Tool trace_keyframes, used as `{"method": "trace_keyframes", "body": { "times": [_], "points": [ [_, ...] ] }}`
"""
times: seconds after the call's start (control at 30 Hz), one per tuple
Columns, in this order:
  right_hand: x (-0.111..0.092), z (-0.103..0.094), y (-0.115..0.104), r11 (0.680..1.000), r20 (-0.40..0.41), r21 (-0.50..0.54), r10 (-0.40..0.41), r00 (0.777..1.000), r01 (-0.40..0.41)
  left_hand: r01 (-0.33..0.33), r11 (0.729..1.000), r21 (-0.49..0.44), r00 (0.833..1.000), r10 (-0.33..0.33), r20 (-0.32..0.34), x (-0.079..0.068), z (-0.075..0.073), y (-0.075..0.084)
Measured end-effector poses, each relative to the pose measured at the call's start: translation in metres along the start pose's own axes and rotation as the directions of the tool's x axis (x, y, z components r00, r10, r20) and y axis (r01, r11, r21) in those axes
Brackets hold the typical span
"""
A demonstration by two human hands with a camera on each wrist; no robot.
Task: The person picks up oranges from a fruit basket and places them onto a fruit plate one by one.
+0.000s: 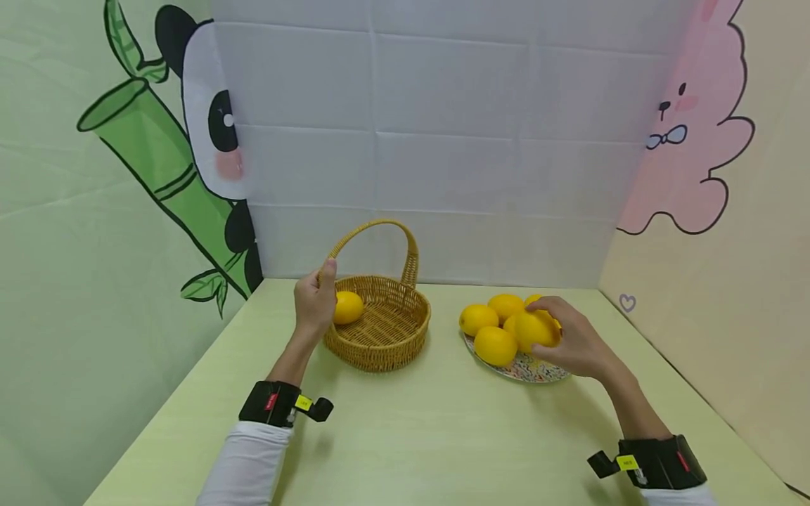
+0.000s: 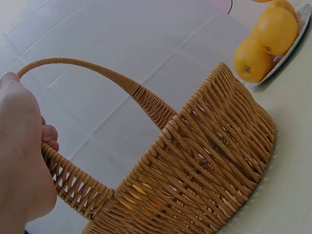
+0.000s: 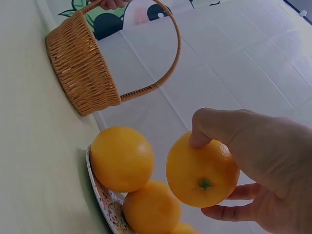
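Observation:
My left hand [image 1: 314, 303] grips the left side of the arched handle [image 2: 156, 105] of a wicker basket [image 1: 380, 357], which stands on the table. One orange [image 1: 349, 308] lies inside, at the basket's left. Over at the right, my right hand [image 1: 574, 342] holds another orange [image 3: 202, 170] between thumb and fingers. That fruit is raised above the patterned plate [image 1: 538, 372], where several more oranges [image 1: 496, 346] are heaped. In the right wrist view its green stem spot faces the camera, and it appears apart from the oranges on the plate.
The basket and the plate stand side by side on a pale table [image 1: 430, 436], with a gap between them. Behind them rises a light cloth backdrop [image 1: 443, 169]. Printed cartoon walls flank both sides. Each wrist wears a black strap [image 1: 271, 403] with a small camera.

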State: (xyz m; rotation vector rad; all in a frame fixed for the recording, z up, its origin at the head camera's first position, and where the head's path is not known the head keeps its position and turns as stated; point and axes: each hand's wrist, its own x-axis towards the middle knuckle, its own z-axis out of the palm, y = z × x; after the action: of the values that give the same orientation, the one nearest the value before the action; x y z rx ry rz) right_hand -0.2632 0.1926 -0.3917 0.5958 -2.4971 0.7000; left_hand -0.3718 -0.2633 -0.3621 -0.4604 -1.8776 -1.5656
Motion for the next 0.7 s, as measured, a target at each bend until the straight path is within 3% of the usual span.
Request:
{"method": "trace_keyframes", "body": {
  "times": [0.17,0.4,0.7],
  "points": [
    [-0.01,-0.001,0.008,0.999,0.005,-0.04,0.02,1.0,-0.02,0.009,1.0,-0.011,1.0,-0.009,0.006,0.0,0.0,-0.001],
    [-0.02,-0.002,0.017,0.993,0.075,-0.091,0.084,0.994,-0.077,0.014,1.0,-0.019,1.0,-0.013,0.007,-0.001,-0.001,-0.002],
    [-0.025,-0.001,0.024,0.986,0.117,-0.137,0.113,0.987,-0.096,-0.015,1.0,-0.021,1.0,0.015,0.003,-0.001,0.0,-0.004]
  ]
}}
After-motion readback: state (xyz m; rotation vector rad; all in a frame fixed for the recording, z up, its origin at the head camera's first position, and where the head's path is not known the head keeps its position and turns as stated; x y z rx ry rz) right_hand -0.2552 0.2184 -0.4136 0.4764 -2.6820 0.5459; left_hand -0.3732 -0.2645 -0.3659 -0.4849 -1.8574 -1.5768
